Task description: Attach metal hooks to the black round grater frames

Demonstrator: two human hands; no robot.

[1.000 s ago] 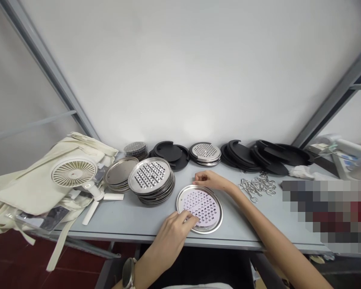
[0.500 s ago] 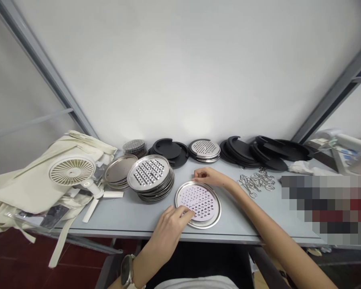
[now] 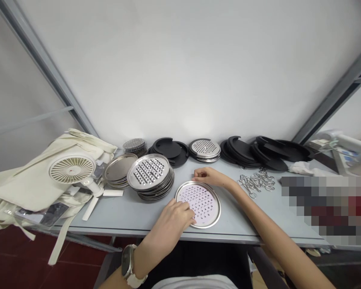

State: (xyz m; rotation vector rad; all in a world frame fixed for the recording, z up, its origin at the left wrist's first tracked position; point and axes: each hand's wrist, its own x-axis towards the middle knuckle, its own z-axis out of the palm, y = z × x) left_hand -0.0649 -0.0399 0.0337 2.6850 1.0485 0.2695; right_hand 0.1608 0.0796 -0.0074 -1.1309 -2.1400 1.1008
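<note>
A round metal grater plate [image 3: 218,208] with a raised rim lies on the table in front of me. Inside the rim is a lilac perforated disc [image 3: 202,204]. My left hand [image 3: 177,216] is closed at the plate's near left edge, its fingertips pressed on the lilac disc and the rim; the exact grip is partly hidden. At the far rim, my right hand [image 3: 207,176] rests with curled fingers against the plate. Left of the plate stands a stack of metal grater plates [image 3: 149,172], the top one showing rows of raised teeth.
Metal discs [image 3: 120,168] and a small white fan [image 3: 72,169] lie left, beside cream cloth [image 3: 27,180]. Along the wall are black round holders [image 3: 170,149], a perforated plate stack [image 3: 205,148] and more black holders [image 3: 240,150]. Metal hooks [image 3: 256,182] lie right.
My left fingers have curled in and moved slightly down along the plate's near edge. The lilac disc's holes look smaller and less dark. My right hand has stayed in place.
</note>
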